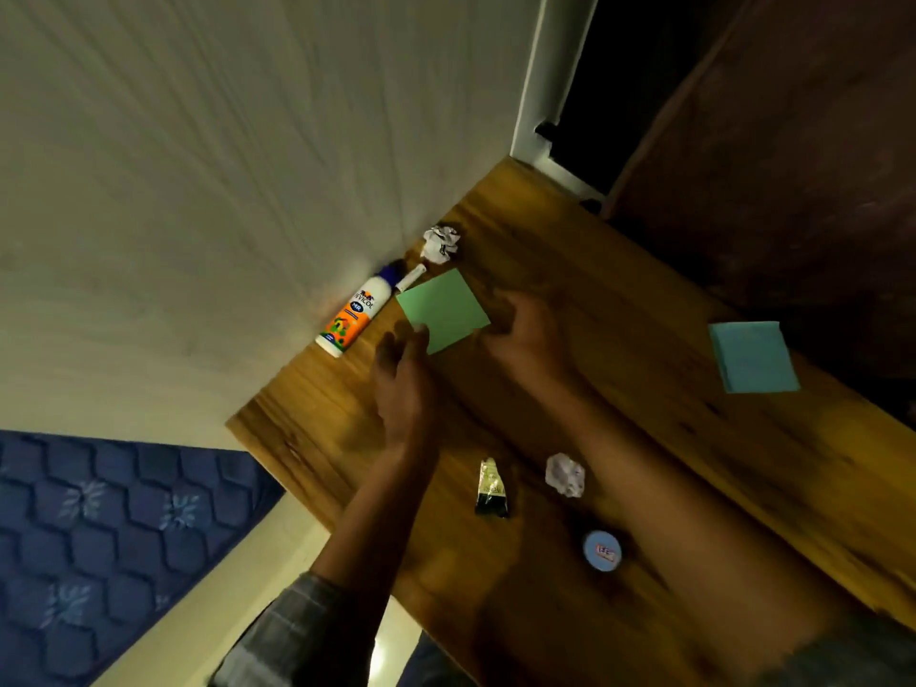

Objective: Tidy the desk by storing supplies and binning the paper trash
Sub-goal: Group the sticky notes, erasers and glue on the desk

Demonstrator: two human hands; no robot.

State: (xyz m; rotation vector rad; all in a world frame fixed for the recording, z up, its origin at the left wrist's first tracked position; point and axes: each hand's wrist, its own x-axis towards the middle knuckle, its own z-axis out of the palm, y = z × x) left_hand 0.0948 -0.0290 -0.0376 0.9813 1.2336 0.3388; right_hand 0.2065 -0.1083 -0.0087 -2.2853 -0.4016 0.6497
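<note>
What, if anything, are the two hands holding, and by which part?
Both hold the green paper square: the left hand at its near corner, the right hand at its right corner. How tight each grip is cannot be told.

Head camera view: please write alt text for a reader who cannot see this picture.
Two bare hands, the left hand and the right hand, hold a green paper pad by its edges above a wooden desk. On the desk lie a glue bottle, two crumpled paper balls, a blue paper pad, a small dark tube and a round blue tin.
</note>
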